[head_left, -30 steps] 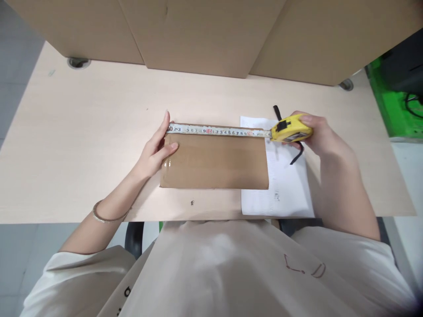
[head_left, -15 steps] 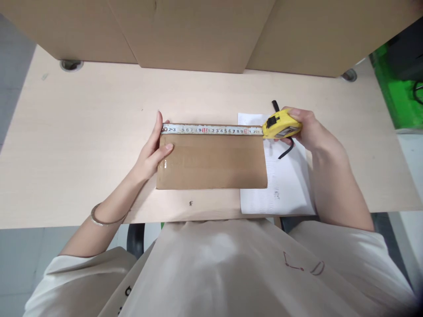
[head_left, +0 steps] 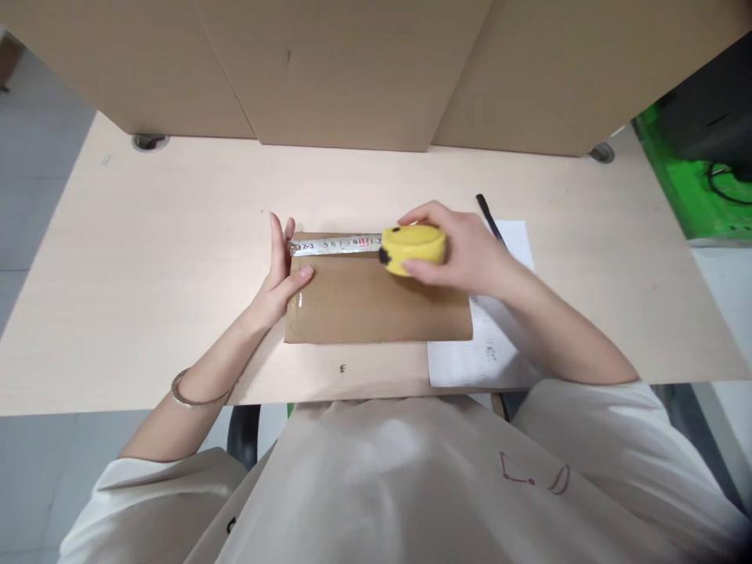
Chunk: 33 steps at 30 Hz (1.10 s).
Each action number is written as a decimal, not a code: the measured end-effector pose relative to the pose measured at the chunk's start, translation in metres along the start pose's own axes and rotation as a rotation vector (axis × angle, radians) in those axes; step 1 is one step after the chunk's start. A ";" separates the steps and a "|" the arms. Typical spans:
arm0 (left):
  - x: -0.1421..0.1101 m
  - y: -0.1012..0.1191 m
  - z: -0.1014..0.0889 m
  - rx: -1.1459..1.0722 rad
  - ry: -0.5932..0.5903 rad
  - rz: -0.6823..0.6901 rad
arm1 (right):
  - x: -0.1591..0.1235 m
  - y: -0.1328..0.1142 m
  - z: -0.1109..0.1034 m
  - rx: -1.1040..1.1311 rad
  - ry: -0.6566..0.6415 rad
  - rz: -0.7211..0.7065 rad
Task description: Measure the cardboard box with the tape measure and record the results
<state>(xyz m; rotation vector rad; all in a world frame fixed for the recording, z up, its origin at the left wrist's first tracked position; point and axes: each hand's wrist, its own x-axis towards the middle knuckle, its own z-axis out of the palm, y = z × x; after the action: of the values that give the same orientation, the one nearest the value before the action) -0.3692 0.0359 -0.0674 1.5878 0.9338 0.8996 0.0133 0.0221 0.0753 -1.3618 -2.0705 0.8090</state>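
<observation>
Yellow case of the tape measure [head_left: 414,244], just right of centre in the frame, is in the right hand [head_left: 467,252]: grip closed, fingers along its upper side, thumb along its lower. Left hand [head_left: 279,282], left of centre: thumb parted from the fingers, its tip flat on the top of the cardboard box [head_left: 376,309], the fingers by the box's left end; it has hold of the box there. Blade's free end lies against this hand; cannot tell if it is pinched.

Blade [head_left: 338,245]: pale, black numerals, one red mark; spans from left hand to case near the upper edge of the box. Box occupies centre of frame, long side across, its right end over a white paper sheet [head_left: 487,364], lower right of centre. Slim black object [head_left: 487,215], pen-like, right of centre, lower end hidden behind the right arm.

Metal bangle [head_left: 197,401] on left forearm, lower left. Pale desk [head_left: 176,204] beneath everything. Large brown panels [head_left: 346,70] fill the top; green surface [head_left: 675,180] at upper right
</observation>
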 end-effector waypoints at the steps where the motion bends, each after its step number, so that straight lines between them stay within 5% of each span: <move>1: 0.000 0.000 0.000 -0.016 -0.003 -0.010 | 0.001 -0.002 0.013 -0.047 -0.004 -0.066; 4: -0.001 0.000 -0.003 -0.051 -0.029 -0.052 | 0.000 -0.002 0.044 -0.157 -0.023 -0.242; 8: -0.001 0.001 -0.011 -0.077 -0.097 -0.081 | -0.001 -0.002 0.058 -0.239 -0.052 -0.305; 19: -0.005 0.005 -0.022 -0.050 -0.107 -0.086 | -0.012 -0.010 0.051 -0.340 -0.093 -0.289; 23: -0.006 0.006 -0.022 -0.026 -0.097 -0.076 | -0.025 0.008 0.025 -0.323 -0.078 -0.264; 25: -0.007 0.005 -0.023 -0.019 -0.084 -0.075 | -0.032 0.023 0.000 -0.344 0.032 -0.122; 28: -0.007 0.005 -0.023 -0.016 -0.081 -0.077 | -0.035 0.051 -0.042 -0.499 0.173 0.331; 31: -0.008 0.006 -0.023 -0.022 -0.087 -0.088 | -0.033 0.083 -0.067 -0.715 0.001 0.755; 33: -0.009 0.008 -0.022 -0.038 -0.093 -0.094 | -0.031 0.101 -0.073 -0.739 -0.162 0.845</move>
<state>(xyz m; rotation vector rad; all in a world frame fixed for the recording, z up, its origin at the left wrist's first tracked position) -0.3917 0.0347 -0.0563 1.5282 0.9127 0.7673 0.1379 0.0389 0.0482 -2.7524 -1.9579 0.4429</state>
